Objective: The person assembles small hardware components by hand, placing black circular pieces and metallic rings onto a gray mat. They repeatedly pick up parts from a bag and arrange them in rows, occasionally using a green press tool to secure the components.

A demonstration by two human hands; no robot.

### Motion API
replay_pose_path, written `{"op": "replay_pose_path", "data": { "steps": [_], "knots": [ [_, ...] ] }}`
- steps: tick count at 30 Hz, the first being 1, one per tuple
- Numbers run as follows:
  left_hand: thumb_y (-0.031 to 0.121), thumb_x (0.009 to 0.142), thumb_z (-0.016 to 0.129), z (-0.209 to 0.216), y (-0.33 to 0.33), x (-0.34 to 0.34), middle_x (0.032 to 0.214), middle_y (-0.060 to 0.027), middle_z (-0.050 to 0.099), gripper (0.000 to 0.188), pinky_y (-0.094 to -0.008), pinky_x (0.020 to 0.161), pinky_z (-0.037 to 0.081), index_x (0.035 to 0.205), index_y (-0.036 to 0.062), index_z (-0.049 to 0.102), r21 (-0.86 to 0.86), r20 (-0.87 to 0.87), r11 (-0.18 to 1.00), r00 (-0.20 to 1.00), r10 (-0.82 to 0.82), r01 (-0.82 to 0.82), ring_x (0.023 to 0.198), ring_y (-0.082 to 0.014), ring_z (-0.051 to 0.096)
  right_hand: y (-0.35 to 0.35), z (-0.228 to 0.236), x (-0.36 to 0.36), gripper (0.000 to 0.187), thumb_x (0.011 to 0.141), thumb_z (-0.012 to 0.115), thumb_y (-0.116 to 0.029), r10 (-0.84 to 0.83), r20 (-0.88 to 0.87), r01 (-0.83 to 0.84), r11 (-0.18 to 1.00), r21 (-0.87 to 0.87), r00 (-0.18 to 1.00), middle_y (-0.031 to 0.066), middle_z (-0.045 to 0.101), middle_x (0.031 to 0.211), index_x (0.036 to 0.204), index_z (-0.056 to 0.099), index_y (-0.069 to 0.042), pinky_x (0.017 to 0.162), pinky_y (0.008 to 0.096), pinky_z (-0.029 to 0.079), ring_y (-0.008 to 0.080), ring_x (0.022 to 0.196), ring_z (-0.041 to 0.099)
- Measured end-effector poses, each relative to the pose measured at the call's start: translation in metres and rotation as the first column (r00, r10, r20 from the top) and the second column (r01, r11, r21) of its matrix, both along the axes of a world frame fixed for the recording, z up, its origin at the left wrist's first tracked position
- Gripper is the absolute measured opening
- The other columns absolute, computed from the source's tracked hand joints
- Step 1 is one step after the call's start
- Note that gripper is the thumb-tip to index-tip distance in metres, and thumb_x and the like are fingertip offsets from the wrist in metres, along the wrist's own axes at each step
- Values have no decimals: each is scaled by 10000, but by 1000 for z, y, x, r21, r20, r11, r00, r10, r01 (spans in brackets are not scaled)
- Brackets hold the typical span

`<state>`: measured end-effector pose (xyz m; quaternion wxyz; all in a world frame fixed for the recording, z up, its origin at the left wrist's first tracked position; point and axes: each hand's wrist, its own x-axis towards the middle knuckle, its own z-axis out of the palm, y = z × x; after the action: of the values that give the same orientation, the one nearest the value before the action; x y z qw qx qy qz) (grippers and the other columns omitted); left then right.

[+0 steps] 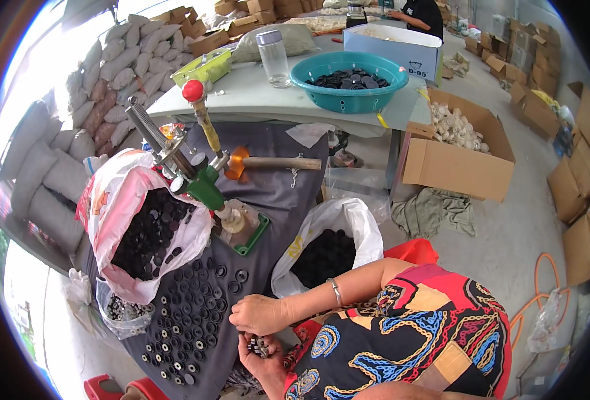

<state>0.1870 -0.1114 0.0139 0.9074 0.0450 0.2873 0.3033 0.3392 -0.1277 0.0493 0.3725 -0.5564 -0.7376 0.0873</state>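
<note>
My right hand (260,315), wearing a bracelet, is at the near edge of a dark cloth (278,193). Its fingers are closed and turned down, and whatever they grip is hidden. Just below it, my left hand (263,359) curls around several small round metal parts (258,345). Beside both hands, black round caps (205,303) lie spread over the cloth; some at the lower left have light ring-shaped pieces in them. Beyond the caps stands a green hand press (208,190) with a red ball (192,91) on its lever.
A bag of black discs (152,233) and a small bag of metal parts (128,313) lie left. A white bag of black pieces (325,257) stands right of the press. Behind are a hammer (275,163), a teal basket (348,97) and an open carton (458,167). Another person (422,17) is far back.
</note>
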Motion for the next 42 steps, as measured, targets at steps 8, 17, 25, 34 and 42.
{"op": "replay_pose_path", "data": {
  "steps": [8,17,25,34,42],
  "knots": [
    [332,935,523,-1,-4,-6,777,-49,559,250,-227,387,273,888,98,596,8,1,1000,1000,-25,25,571,-145,454,0,5,4,166,816,585,-150,127,-218,-174,962,-212,968,152,609,729,740,593,-3,671,432,492,347,718,624],
    [284,937,526,6,-5,-8,747,-29,564,201,-235,392,297,887,102,594,-3,-15,998,998,-59,59,543,-132,481,-3,7,-3,191,820,592,-192,156,-34,-159,980,-117,987,132,608,743,747,629,-20,651,400,508,309,712,629],
    [225,933,585,-3,-17,-17,761,-42,623,162,-260,438,379,884,71,578,-37,36,997,997,64,-63,570,-160,568,-9,10,-10,101,714,645,-109,271,279,-268,962,-49,921,112,564,764,750,605,-24,649,388,518,289,735,606],
    [213,938,571,-2,-20,-40,816,-80,611,171,-233,447,362,978,46,569,24,42,981,981,189,-190,621,-183,563,11,26,-34,178,759,637,-66,254,-188,-298,918,-263,949,133,573,813,930,644,-16,689,395,510,325,775,613],
    [192,957,524,-8,-18,-44,786,-54,589,156,-242,488,393,926,47,574,-14,-11,973,973,230,-230,633,-148,566,13,9,-40,108,711,644,-114,391,357,-418,908,-2,848,94,532,773,757,582,-38,647,360,505,265,750,578]
  ]
}}
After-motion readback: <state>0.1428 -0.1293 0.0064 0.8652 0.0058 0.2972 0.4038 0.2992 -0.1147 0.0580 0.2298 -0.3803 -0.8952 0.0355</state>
